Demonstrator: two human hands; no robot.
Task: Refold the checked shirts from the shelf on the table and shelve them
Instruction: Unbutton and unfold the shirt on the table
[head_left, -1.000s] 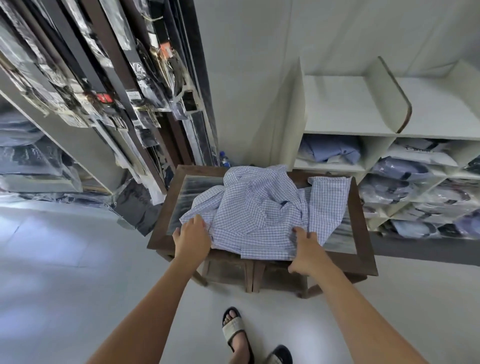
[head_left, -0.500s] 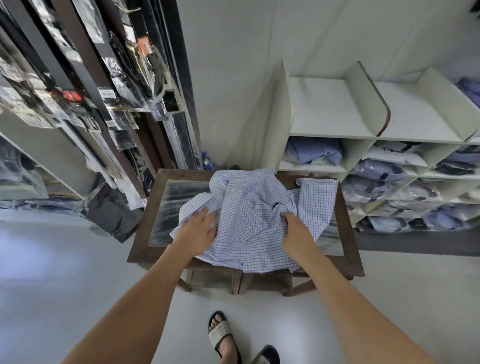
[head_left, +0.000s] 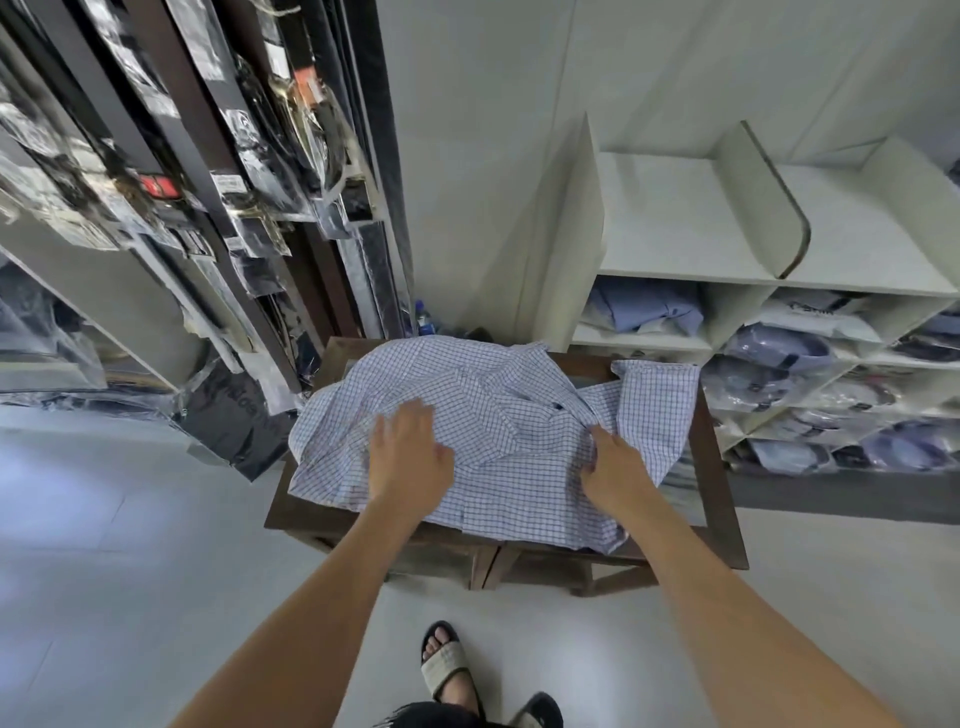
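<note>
Left hand (head_left: 410, 457) lies flat on checked shirt (head_left: 498, 405); right hand (head_left: 615, 467) pinches its fabric.

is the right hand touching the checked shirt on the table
Touching. The head view shows the right hand lying on the checked shirt, its fingers curled into the cloth, which puckers at the fingertips.

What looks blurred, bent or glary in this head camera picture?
Head view: motion blur smears the fingers of the left hand over the blue-and-white checked shirt; same view, wide-angle distortion tilts the white cubby shelf and the dark garment rack outward; glare streaks the clear plastic garment bags on that rack.
</note>
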